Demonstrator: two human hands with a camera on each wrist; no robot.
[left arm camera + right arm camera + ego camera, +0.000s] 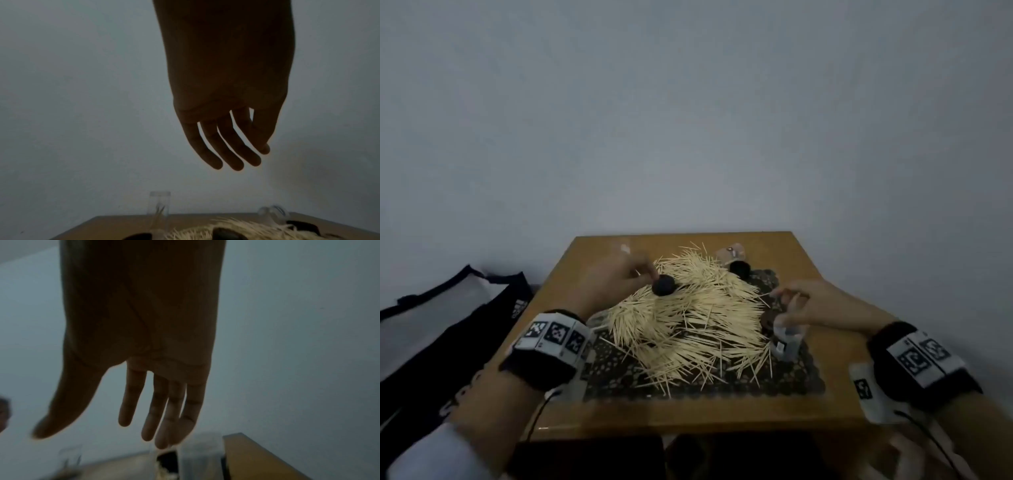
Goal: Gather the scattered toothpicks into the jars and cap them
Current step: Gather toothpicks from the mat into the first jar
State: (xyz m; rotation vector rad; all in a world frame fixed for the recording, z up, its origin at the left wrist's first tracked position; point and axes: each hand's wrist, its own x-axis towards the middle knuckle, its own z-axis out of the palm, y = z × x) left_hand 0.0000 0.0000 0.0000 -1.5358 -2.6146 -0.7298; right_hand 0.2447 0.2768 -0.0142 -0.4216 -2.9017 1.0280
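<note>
A big heap of toothpicks covers a dark lace mat on a small wooden table. My left hand hovers over the heap's back left, fingertips beside a black cap lying on the picks. In the left wrist view its fingers hang straight and hold nothing. My right hand is spread above a clear labelled jar at the mat's right edge. The right wrist view shows those fingers extended and empty.
An upright clear jar stands at the table's back left. Another jar lies tipped at the back by a second black cap. A black and white bag lies left of the table; a wall is close behind.
</note>
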